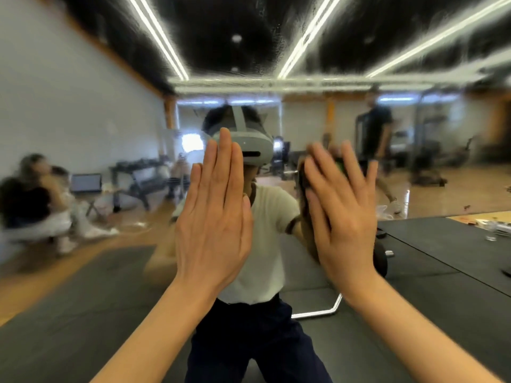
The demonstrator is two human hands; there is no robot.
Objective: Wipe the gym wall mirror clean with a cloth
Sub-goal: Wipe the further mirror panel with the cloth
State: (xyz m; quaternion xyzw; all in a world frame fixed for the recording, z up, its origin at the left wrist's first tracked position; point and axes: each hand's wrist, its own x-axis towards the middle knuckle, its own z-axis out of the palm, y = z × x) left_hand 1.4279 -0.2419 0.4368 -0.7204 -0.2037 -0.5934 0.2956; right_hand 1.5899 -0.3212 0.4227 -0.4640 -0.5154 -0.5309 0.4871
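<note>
We face the wall mirror (83,78), which fills nearly the whole view, with both our arms raised toward it. Our left hand (214,214) is held flat and upright, its fingers straight and pressed together, palm toward the glass; we cannot tell whether it touches the surface. Our right hand (341,214) is just beside it, also upright, fingers straight and slightly fanned, blurred with motion. It presses a dark cloth (304,183) flat toward the mirror; only the cloth's left edge shows past the fingers, with a dark, greenish patch above the fingertips that is too blurred to identify. The 2 hands stand apart, with a narrow gap between them.

In the glass we see our own reflection between and behind the hands: a grey headset (249,139), a cream short-sleeved shirt (265,217) and dark trousers (249,341). The upper part of the mirror carries streaks and a hazy film over the reflected black ceiling and its long white light strips (301,40).

The reflection also shows dark floor mats (69,313), a wooden floor, several seated people at the left (33,194), a rack (138,175) behind them, and 1 standing person in dark clothes at the right (376,134). A chrome bar (326,308) lies on the mat near our right forearm, and a drinking glass (490,233) stands at the far right.
</note>
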